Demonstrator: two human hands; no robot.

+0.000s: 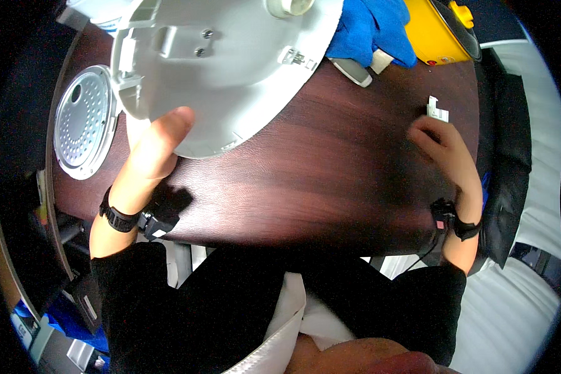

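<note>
- Currently the left hand [159, 146] grips the white shell [230, 100] at its near-left edge: thumb on the inner face, fingers hidden behind.
- Right hand [444, 153] sits over the table's right side, fingers curled inward, thumb side blurred. Can't tell if it's holding anything.
- Small white part [438, 112] lies just past the right knuckles; can't confirm contact.
- Step, my read: shell being steadied left-handed while the right works around the small loose part.
- Next move probably calls for a firm left grip, shell kept from tipping, plus a fine thumb-and-finger pinch if the small part is wanted.
- Shell is over the table's upper left, dished side facing the wearer. Can't tell if it rests on the table. Inside: two screws [203, 43], a small clip [297, 58] and a round cup-shaped fitting [289, 5] at the far edge.
- Grey disc [81, 128] full of holes is left of the shell.
- Beyond: blue cloth [375, 28] partly over a grey flat piece [351, 71], on the brown table [293, 181].
- Yellow case [431, 34], far right, dark top; contents not visible.
</note>
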